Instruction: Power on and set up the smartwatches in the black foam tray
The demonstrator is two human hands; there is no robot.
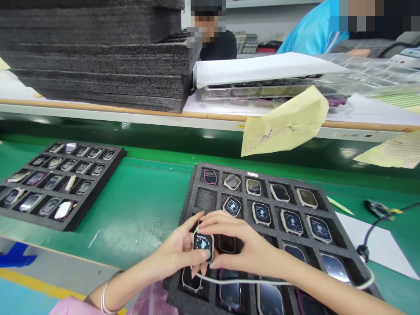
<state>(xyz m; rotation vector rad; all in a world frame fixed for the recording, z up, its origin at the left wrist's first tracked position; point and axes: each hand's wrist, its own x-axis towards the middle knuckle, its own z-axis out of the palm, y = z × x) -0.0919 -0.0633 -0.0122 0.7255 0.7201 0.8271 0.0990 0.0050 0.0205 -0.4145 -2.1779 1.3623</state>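
My left hand [173,253] grips a square-faced smartwatch [202,241] without a strap, its thumb lying on the lit screen. The screen shows a dial with small text. Fingers of my right hand [243,238] close over the watch's upper edge, while the thumb sits by its lower right corner. From under the watch a white cable [244,282] runs right; what it joins there is hidden. Below both hands lies a black foam tray [342,232] of watch cases, several with lit dials, such as a watch [261,213] in the second row.
Another foam tray [95,192] of watches lies at left on the green bench [141,192]. Stacked black foam [98,57] and clear plastic trays [377,70] fill the shelf. A yellow note [285,120] hangs down. White paper [383,249] and a black cable [370,229] lie right. Two people sit beyond.
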